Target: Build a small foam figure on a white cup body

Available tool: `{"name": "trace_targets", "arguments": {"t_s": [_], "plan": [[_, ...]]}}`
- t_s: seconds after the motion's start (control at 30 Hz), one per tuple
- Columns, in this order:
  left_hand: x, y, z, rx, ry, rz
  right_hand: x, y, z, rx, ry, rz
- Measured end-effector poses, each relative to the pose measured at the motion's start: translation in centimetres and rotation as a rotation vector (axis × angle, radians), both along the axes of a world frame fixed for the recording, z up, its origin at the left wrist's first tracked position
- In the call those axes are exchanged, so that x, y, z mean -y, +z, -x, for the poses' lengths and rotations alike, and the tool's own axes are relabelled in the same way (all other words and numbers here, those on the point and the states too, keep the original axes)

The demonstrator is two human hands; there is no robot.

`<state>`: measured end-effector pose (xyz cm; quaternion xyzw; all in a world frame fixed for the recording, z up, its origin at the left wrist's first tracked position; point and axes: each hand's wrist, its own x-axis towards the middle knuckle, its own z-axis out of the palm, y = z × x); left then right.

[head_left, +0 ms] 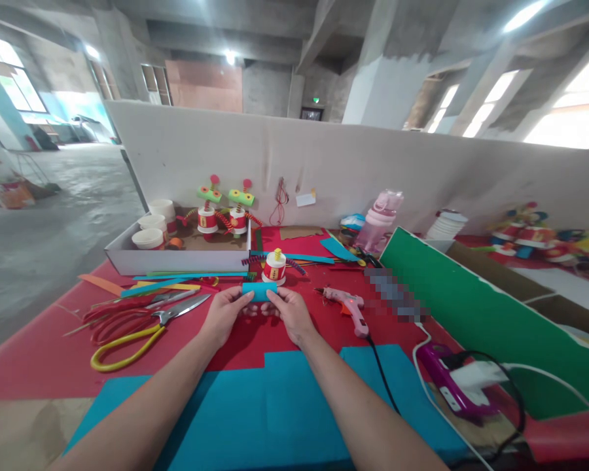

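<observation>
2 hands point(255, 307) partly hide blue paper point(260, 292).

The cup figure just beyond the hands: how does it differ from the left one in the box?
The near figure has only a yellow stub on top; the boxed figure has a green head with eyes.
The near figure stands on the red table cover, the boxed figure inside the white box.
Both have coiled arms and red bands.

Scissors point(163, 318) L of L hand point(224, 315); glue gun point(354, 307) R of R hand point(290, 313), pwr strip point(454, 386) farther R. Box point(177, 262) w/ cups point(150, 239) beyond, to L; sheets point(226, 418) nearer person.
</observation>
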<state>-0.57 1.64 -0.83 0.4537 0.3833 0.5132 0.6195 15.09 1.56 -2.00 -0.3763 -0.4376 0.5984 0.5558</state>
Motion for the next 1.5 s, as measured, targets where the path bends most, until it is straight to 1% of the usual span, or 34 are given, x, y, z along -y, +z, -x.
{"name": "trace_targets", "arguments": {"t_s": [0.07, 0.1, 0.23, 0.3, 0.43, 0.53, 0.57, 0.63, 0.7, 0.73, 0.77, 0.8, 0.87, 0.9, 0.93, 0.97, 1.03, 1.1, 1.13, 1.23, 1.4, 1.5], "plan": [[0.0, 0.2, 0.0, 0.021, 0.000, 0.011, -0.1, 0.2, -0.1, -0.037, -0.006, 0.006], [0.0, 0.2, 0.0, 0.034, 0.006, 0.007, -0.1, 0.3, -0.1, -0.050, -0.032, -0.001], [-0.1, 0.5, 0.2, 0.031, 0.062, -0.064, -0.5, 0.2, -0.6, -0.096, -0.248, -0.032], [-0.1, 0.5, 0.3, -0.018, 0.077, -0.117, -0.6, 0.1, -0.9, -0.129, -0.295, -0.020], [-0.1, 0.6, 0.5, -0.123, 0.106, -0.190, -0.5, 0.3, -1.1, -0.131, -0.252, 0.028], [-0.2, 0.5, 0.5, -0.186, 0.110, -0.218, -0.3, 0.8, -1.1, -0.063, -0.294, -0.013], [-0.2, 0.5, 0.5, -0.205, 0.109, -0.228, -0.2, 0.9, -1.0, -0.030, -0.289, -0.039], [-0.2, 0.5, 0.6, -0.240, 0.105, -0.251, 0.0, 1.0, -0.9, 0.024, -0.218, -0.058], [-0.2, 0.6, 0.7, -0.270, 0.085, -0.281, 0.1, 0.9, -0.9, 0.025, -0.096, -0.025], [-0.2, 0.7, 0.8, -0.278, 0.069, -0.297, 0.1, 0.9, -0.9, 0.008, -0.069, -0.001], [-0.2, 0.8, 0.9, -0.275, 0.052, -0.311, 0.0, 0.8, -1.0, -0.014, -0.085, 0.019], [-0.3, 0.9, 1.1, -0.261, 0.033, -0.320, -0.1, 0.7, -1.2, -0.034, -0.140, 0.031], [-0.3, 1.2, 1.6, -0.184, -0.004, -0.309, -0.3, 0.6, -1.5, -0.066, -0.305, 0.033], [-0.4, 1.4, 1.8, -0.129, -0.023, -0.283, -0.4, 0.6, -1.7, -0.080, -0.357, 0.023], [-0.4, 1.6, 1.9, -0.072, -0.041, -0.247, -0.4, 0.7, -1.7, -0.094, -0.353, 0.011], [-0.3, 1.7, 2.0, -0.020, -0.058, -0.206, -0.3, 0.8, -1.7, -0.104, -0.296, -0.004], [-0.1, 2.0, 2.1, 0.041, -0.096, -0.132, 0.1, 1.1, -1.4, -0.093, -0.105, -0.039], [0.2, 2.2, 2.0, 0.032, -0.132, -0.089, 0.7, 1.4, -0.8, -0.040, 0.058, -0.069], [0.3, 2.3, 1.9, 0.014, -0.143, -0.078, 1.0, 1.5, -0.6, -0.006, 0.109, -0.078], [0.4, 2.2, 1.8, -0.041, -0.168, -0.083, 1.7, 1.8, -0.3, 0.079, 0.201, -0.083], [0.1, 1.4, 1.9, -0.084, -0.235, -0.116, 2.0, 1.7, -0.2, 0.095, 0.312, -0.072], [0.0, 1.2, 1.7, -0.122, -0.266, -0.141, 2.0, 1.5, 0.0, 0.120, 0.383, -0.067]]}}
